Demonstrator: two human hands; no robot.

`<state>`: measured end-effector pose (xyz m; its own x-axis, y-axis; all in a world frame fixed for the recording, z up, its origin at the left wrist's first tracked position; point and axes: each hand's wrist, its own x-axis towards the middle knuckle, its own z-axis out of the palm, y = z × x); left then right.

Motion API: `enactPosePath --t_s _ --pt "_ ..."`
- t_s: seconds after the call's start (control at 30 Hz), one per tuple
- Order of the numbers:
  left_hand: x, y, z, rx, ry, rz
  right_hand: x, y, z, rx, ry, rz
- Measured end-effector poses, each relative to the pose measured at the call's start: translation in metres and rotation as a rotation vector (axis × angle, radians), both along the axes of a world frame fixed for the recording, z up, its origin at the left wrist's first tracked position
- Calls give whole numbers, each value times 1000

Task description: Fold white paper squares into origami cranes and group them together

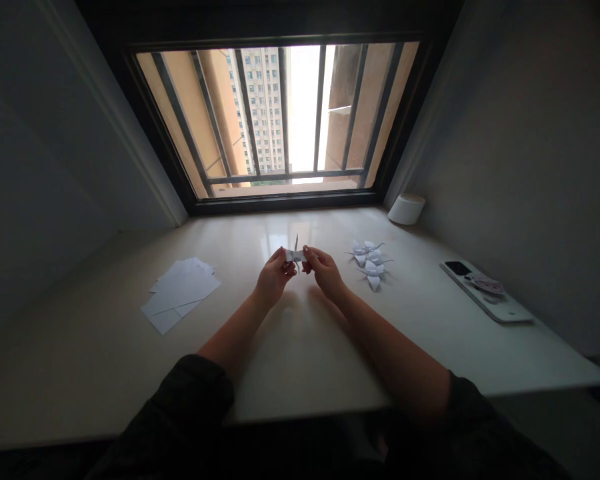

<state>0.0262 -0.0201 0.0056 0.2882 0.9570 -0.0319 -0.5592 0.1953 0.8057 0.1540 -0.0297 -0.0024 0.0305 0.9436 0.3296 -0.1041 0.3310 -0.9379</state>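
Note:
A small white origami crane (295, 255) is held up between my two hands, above the middle of the white surface. One thin point of it sticks up and another points down. My left hand (275, 275) pinches its left wing with closed fingers. On the other side, my right hand (323, 270) pinches the right wing. Several folded paper cranes (373, 261) lie in a cluster just right of my right hand. Off to the left is a loose stack of white paper sheets (183, 291).
A phone (485, 291) in a light case, with a round grip on its back, lies at the right. Near the window's right corner stands a white cup-like object (407, 209). The barred window (285, 120) closes off the back; walls flank both sides.

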Motion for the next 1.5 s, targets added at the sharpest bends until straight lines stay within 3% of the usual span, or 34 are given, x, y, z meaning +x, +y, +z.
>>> enactPosePath --t_s 0.23,0.33,0.53,0.73,0.83,1.1,1.33,1.5 --pt "0 2 -2 36 47 13 2 0 1 -5 -7 -1" --pt "0 3 -5 128 181 66 4 -1 2 21 -4 -41" --pt "-1 1 -7 480 517 191 7 3 -2 9 25 -168" --pt "-3 -1 -8 542 760 291 8 6 -6 -88 76 -236" --pt "-3 -1 -10 581 817 275 8 6 -6 -103 95 -241" --pt "-2 -2 -11 620 812 200 7 11 -13 -258 228 -201" --pt "0 4 -15 507 548 57 10 11 -10 -403 346 -46" --pt "0 1 -11 481 462 20 10 8 -6 -508 454 39"
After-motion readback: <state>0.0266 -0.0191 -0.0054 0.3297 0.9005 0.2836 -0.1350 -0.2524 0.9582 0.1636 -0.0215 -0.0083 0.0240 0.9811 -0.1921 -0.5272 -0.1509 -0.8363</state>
